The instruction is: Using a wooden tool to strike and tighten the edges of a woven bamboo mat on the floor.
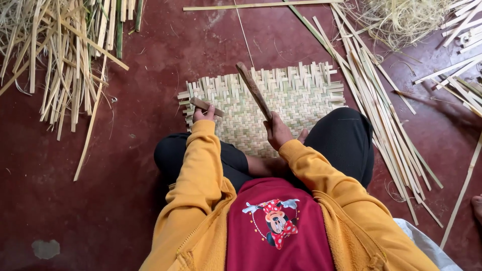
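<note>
1. Nearest the camera, at 6 o'clock in the head view, sits the person's red shirt front [278,231] with a cartoon print, framed by yellow sleeves [201,185] that run up toward the middle.
2. Black-trousered knees [344,138] spread to 4 and 8 o'clock, with the woven bamboo mat [291,95] lying flat on the dark red floor [145,115] between them, toward 12 o'clock.
3. Right hand [277,131]: its grip is closed around the lower end of a dark wooden-handled tool [253,90], which slants up to 11 o'clock across the mat.
4. Left hand [203,114]: its grip is pinched on a short brown wooden piece [206,105], held at the mat's left edge, at about 10 o'clock from the centre.
5. Loose bamboo strips [381,115] fan out along the floor from 1 to 4 o'clock, just beside the mat's right edge.
6. Another heap of bamboo splints [60,60] lies at 10 o'clock, well apart from the mat.
7. Pale fine shavings [401,17] pile at 1 o'clock.
8. Someone's bare toes [477,206] show at the frame's edge at 4 o'clock.
</note>
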